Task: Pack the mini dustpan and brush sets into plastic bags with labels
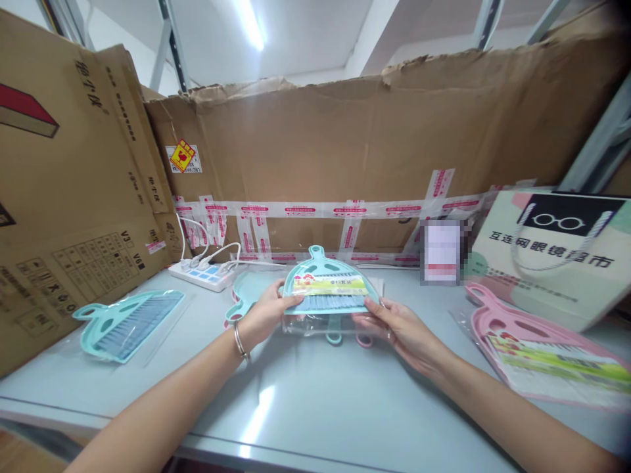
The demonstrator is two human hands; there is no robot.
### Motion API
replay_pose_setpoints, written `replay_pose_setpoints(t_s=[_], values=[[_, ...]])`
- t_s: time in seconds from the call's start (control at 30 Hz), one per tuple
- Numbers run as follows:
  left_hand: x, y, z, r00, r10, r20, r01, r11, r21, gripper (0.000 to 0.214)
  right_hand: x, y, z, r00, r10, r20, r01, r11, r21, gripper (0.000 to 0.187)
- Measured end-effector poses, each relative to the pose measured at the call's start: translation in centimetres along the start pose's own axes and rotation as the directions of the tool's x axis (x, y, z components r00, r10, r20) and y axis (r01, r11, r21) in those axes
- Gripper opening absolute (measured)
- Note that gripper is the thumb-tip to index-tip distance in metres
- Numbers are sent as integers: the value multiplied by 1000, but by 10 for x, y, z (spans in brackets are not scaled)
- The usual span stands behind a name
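Between my two hands is a turquoise dustpan and brush set [323,303] in a clear bag, its handle pointing away from me and a printed card across its front. My left hand [269,307] grips its left edge, thumb on top. On the right edge, my right hand [394,322] pinches the set's lower corner and the loose plastic. Behind and below it lie more sets, with a turquoise handle [334,332] and a pink handle [365,340] sticking out towards me. Another turquoise pan [246,289] shows beside my left hand, partly covered.
At the left lies a bagged turquoise dustpan set [133,325]; at the right, a pink one [542,348]. A white power strip [204,272] with plugs, a pixelated upright phone-like object [441,253] and a paper bag [547,256] stand at the back. Cardboard [315,144] walls the grey table [315,407].
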State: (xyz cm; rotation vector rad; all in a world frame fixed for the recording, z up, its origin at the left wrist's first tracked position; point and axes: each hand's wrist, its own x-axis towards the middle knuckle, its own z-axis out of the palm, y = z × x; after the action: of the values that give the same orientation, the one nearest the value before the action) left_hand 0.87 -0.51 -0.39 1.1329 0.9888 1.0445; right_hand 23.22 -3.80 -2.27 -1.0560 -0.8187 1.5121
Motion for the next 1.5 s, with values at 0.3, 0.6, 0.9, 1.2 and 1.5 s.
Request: replay_pose_setpoints(t_s=[0.3,0.6,0.9,1.2,1.5], values=[[0,7,-5,986,22,167,-21,1000,-11,70,5,3,-3,994,17,-107,-5,994,110,6],[-6,13,-14,879,289,380,-403,875,267,75,6,-3,-7,991,-85,-102,96,989,108,10],[4,-10,0,880,474,-15,-427,807,408,22,-3,-9,-2,989,-107,101,111,993,-37,38],[8,-18,-4,841,531,-103,-458,800,388,21,-5,-2,2,964,-257,70,264,956,-126,116],[-1,-20,8,865,493,91,-499,829,251,81,13,3,-8,920,-385,72,391,888,-242,47]])
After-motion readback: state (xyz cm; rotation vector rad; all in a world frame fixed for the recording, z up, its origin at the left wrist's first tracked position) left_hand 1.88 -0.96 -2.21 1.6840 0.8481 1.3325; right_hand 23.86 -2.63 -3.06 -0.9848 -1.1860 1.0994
